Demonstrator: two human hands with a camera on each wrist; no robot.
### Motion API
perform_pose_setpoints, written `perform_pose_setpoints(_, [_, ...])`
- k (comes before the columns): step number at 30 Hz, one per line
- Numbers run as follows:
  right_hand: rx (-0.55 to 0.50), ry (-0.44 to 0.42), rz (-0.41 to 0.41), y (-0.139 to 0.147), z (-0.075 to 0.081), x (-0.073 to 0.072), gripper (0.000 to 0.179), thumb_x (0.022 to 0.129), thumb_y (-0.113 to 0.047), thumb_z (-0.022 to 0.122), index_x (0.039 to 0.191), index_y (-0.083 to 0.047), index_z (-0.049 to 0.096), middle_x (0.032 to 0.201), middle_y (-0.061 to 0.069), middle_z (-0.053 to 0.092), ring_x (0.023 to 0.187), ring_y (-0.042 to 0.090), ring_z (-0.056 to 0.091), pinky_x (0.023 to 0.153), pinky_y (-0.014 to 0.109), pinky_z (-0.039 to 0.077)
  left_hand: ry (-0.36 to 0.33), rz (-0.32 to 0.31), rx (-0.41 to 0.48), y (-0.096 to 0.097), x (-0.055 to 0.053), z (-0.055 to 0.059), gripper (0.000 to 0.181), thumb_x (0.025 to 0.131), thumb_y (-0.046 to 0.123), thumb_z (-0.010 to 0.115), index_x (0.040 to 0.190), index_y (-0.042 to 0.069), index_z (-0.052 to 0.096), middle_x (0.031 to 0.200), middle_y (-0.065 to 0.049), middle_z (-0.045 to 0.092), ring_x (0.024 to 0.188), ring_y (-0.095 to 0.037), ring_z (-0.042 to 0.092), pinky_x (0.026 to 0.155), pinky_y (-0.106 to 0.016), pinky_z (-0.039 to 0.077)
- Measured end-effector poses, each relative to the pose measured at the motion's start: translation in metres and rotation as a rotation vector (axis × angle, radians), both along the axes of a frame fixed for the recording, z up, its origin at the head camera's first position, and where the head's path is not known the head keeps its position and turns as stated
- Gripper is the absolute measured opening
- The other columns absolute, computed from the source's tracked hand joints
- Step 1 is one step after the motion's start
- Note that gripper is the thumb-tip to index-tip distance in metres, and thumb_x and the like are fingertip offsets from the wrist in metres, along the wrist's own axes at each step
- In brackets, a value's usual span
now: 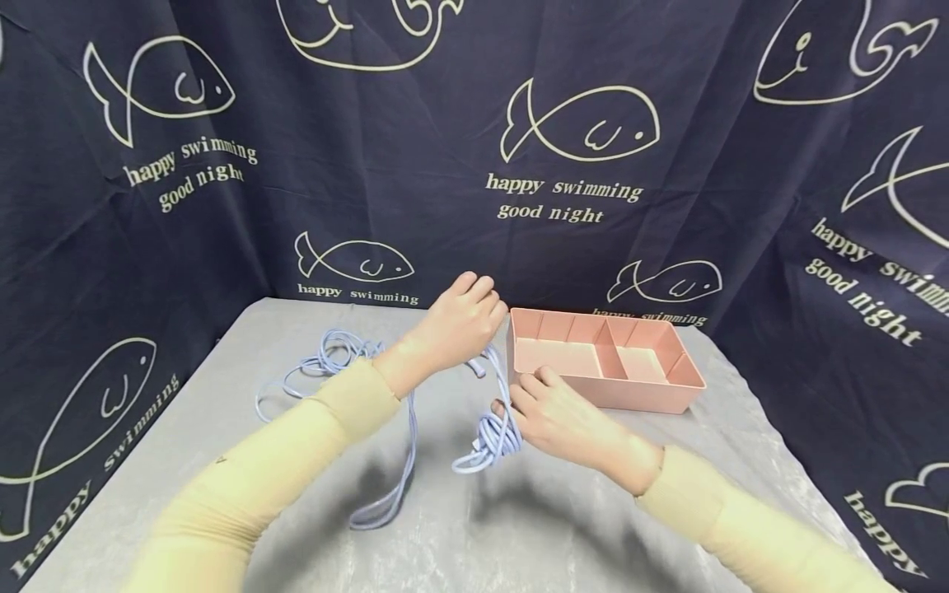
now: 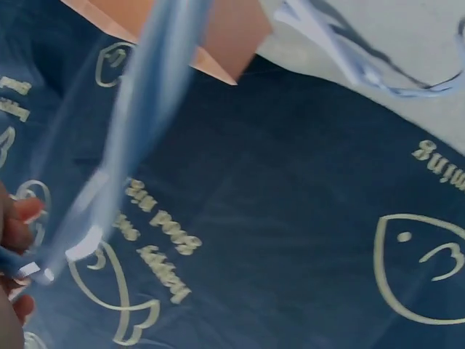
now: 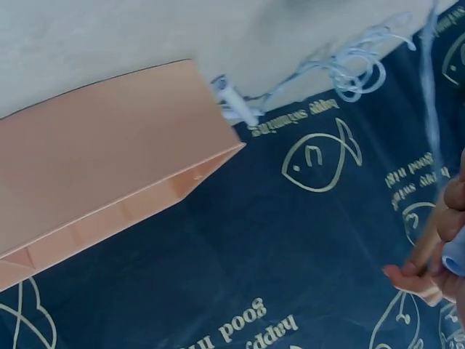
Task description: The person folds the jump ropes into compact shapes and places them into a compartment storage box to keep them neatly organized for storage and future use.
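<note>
Above the surface [image 1: 445,548], blue cord [image 1: 412,428] is gripped by the left hand [image 1: 461,323], its bundle [image 1: 497,441] by the right hand [image 1: 559,416], apparently so strands hang clear; loose coils [image 1: 337,352] are strewn toward the far-left corner.

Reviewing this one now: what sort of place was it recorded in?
Probably a makeshift recording booth, though the room beyond is hidden. Dark fish-print fabric hangs around a grey-covered table, with a pink divided box and blue cord there for handling.

A grey-covered table [image 1: 445,548] bears a pink divided box [image 1: 638,397] and blue cord [image 1: 323,362].
</note>
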State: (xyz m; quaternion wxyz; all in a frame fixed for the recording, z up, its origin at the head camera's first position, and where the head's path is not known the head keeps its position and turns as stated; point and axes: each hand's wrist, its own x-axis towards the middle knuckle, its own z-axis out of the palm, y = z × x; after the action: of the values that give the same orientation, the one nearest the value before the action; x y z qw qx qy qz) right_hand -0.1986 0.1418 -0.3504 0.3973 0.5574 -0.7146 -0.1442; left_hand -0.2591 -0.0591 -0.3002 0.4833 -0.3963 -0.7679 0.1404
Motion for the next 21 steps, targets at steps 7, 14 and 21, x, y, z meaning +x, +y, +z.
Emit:
perform_pose_setpoints(7, [-0.069,-0.027,-0.038,0.001,0.015,0.010,0.032,0.101,-0.013,0.026,0.098,-0.007,0.057,0.076,0.003,0.048,0.067,0.022,0.043,0.064,0.034,0.034,-0.056,0.026,0.209,-0.016,-0.019,-0.005,0.007,0.076,0.005,0.053,0.079,0.006,0.058,0.074,-0.008,0.057,0.080,-0.027,0.048,0.079,-0.040,0.036])
perform_pose_setpoints(14, [-0.101,-0.102,-0.129,0.003,0.022,0.011,0.018,0.091,-0.007,0.036,0.089,-0.006,0.053,0.076,0.004,0.048,0.068,0.022,0.042,0.067,0.034,0.034,-0.067,0.155,0.346,-0.028,-0.029,-0.009,0.014,0.069,0.004,0.060,0.082,0.004,0.056,0.069,-0.009,0.055,0.077,-0.028,0.047,0.078,-0.042,0.035])
perform_pose_setpoints(21, [-0.212,-0.097,-0.132,0.004,0.034,0.011,0.021,0.093,-0.005,0.031,0.082,-0.007,0.049,0.074,0.006,0.046,0.068,0.024,0.042,0.067,0.036,0.034,-0.131,0.191,0.340,-0.023,-0.029,-0.024,0.017,0.066,0.005,0.062,0.079,0.006,0.053,0.068,-0.008,0.053,0.077,-0.027,0.046,0.076,-0.041,0.035])
